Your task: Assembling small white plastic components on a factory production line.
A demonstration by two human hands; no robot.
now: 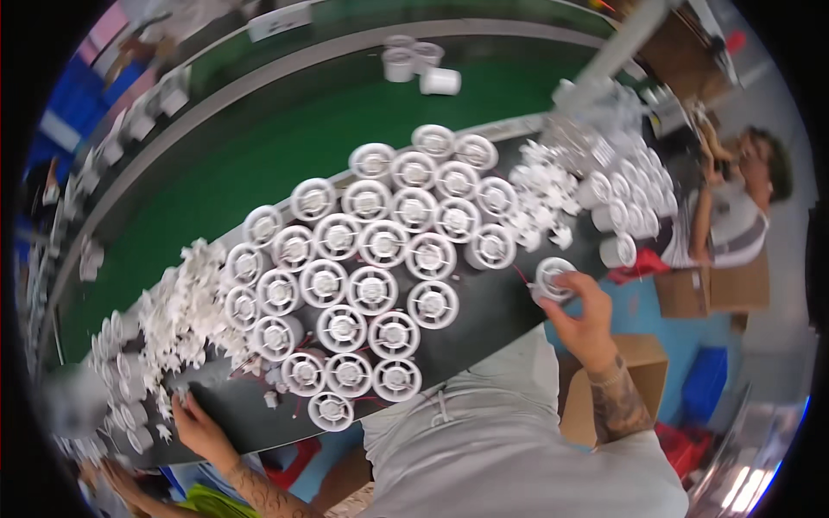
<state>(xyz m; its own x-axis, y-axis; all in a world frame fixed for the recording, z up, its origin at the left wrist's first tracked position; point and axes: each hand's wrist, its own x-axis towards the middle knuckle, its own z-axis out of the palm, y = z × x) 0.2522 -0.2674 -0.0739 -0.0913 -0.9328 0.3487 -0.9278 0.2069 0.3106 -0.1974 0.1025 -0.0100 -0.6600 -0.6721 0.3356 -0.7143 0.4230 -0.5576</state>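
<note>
My right hand grips a round white fan housing by its side, with its spoked ring facing up. A thin red wire runs from that housing toward the dark bench. My left hand is at the bench's near edge, fingertips drawn together at a small greyish piece I cannot make out. Beside it spreads a heap of small white fan impellers. Between my hands stand many similar white housings, packed in rows with their spoked faces up. Red wires show among the nearest ones.
More white impellers lie right of the rows, before stacked white cups and clear plastic bags. Beyond runs a green conveyor belt carrying several white cups. A co-worker sits at right near cardboard boxes.
</note>
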